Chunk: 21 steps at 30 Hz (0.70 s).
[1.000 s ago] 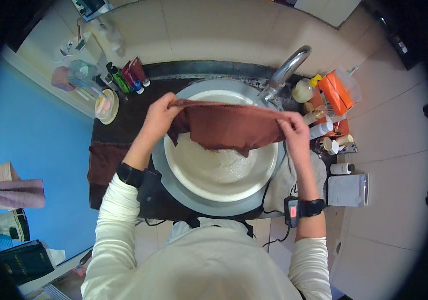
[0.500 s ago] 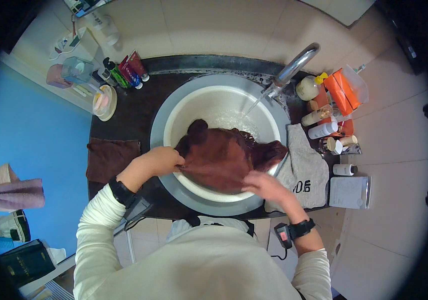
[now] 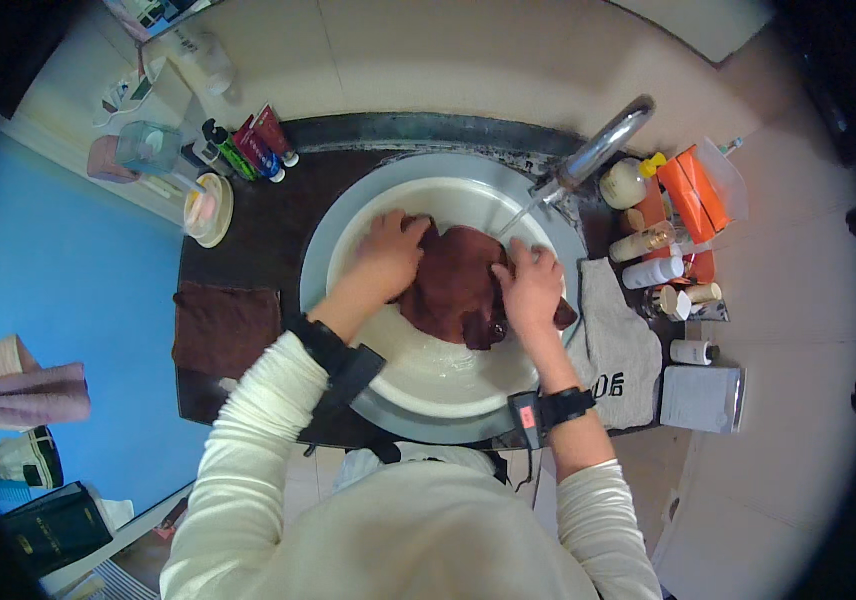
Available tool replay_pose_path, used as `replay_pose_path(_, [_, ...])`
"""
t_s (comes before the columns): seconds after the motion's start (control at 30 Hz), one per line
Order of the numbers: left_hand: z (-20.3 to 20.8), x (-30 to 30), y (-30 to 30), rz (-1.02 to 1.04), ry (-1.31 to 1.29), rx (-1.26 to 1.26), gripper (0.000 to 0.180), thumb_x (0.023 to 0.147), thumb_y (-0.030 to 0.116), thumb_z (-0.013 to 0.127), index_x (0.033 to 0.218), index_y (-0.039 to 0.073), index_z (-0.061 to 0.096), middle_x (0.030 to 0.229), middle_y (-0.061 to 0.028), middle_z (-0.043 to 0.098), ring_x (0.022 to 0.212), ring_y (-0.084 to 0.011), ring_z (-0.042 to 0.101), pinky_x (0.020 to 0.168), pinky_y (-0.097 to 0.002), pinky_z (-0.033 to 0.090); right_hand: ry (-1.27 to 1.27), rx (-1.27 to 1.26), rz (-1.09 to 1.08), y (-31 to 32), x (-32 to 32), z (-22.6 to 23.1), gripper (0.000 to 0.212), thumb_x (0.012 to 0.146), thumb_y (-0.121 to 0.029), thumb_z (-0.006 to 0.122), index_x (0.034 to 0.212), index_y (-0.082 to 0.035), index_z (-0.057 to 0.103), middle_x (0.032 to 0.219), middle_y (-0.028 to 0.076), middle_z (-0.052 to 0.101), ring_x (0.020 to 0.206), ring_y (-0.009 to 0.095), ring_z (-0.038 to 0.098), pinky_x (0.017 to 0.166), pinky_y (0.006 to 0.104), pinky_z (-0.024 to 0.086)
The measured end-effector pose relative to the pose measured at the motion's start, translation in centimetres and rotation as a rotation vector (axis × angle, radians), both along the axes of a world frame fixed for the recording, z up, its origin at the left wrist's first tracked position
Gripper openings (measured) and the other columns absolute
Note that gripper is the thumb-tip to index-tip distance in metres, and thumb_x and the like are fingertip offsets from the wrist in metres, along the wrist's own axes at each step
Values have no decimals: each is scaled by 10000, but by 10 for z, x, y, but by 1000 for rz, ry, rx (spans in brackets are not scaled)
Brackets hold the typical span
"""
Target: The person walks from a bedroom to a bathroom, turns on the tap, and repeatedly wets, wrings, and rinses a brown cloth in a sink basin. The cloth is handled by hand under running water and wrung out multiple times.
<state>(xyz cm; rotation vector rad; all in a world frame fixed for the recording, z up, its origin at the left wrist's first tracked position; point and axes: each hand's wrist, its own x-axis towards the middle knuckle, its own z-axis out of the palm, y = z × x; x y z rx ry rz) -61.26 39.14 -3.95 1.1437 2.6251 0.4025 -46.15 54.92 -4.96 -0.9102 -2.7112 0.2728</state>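
A wet, dark reddish-brown cloth (image 3: 451, 285) lies bunched in the white round basin (image 3: 418, 398). On its left side, my left hand (image 3: 385, 258) grips the cloth with bent fingers, partly hiding that edge. My right hand (image 3: 533, 292) is closed over the right part, its thumb toward the middle, and a corner of cloth pokes out beside it. From the chrome faucet (image 3: 593, 155) at the far right of the basin, a thin stream of water falls near the cloth's far edge.
A grey cloth (image 3: 616, 345) with dark lettering lies right of the basin; a folded brown cloth (image 3: 226, 330) lies left. Several tubes (image 3: 256, 148) and a soap dish (image 3: 210, 210) stand far left. Bottles (image 3: 652, 271) and an orange packet (image 3: 693, 193) crowd the right side.
Both hands have moved farther into the basin, away from its near rim. The cloth, spread toward me before, is now bunched farther back, baring the basin's near wall.
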Motion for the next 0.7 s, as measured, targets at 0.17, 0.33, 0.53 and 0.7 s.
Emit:
replay_pose_path(0.17, [-77, 22, 22, 75, 72, -143, 549, 855, 415, 564, 1359, 263, 408, 1494, -159, 155, 1348, -426, 168, 966, -632, 311, -324, -152, -163, -23, -5, -83, 611, 814, -509, 594, 1366, -336, 399, 1479, 150, 198, 1313, 425, 230, 904, 664, 321])
replay_pose_path(0.33, [-126, 33, 34, 152, 161, -108, 564, 869, 491, 503, 1385, 296, 385, 1517, -153, 103, 1372, -432, 87, 880, -756, 251, -224, -115, -144, -34, -21, -130, 611, 812, -555, 564, 1367, -368, 391, 1521, 103, 121, 1363, 413, 140, 926, 681, 277])
replay_pose_path(0.53, [-141, 30, 39, -41, 220, -287, 535, 881, 479, 467, 1379, 294, 409, 1526, -109, 129, 1391, -398, 62, 917, -764, 162, -263, -128, 121, -22, -27, -154, 494, 876, -495, 493, 1314, -267, 484, 1461, 109, 276, 1316, 358, 266, 956, 660, 257])
replay_pose_path(0.7, [-128, 20, 33, -90, 107, -209, 578, 826, 441, 580, 1354, 255, 438, 1504, -109, 193, 1369, -407, 141, 959, -697, 215, -315, -61, 206, -9, -27, -149, 504, 846, -526, 516, 1278, -266, 511, 1380, 98, 389, 1170, 339, 412, 933, 581, 313])
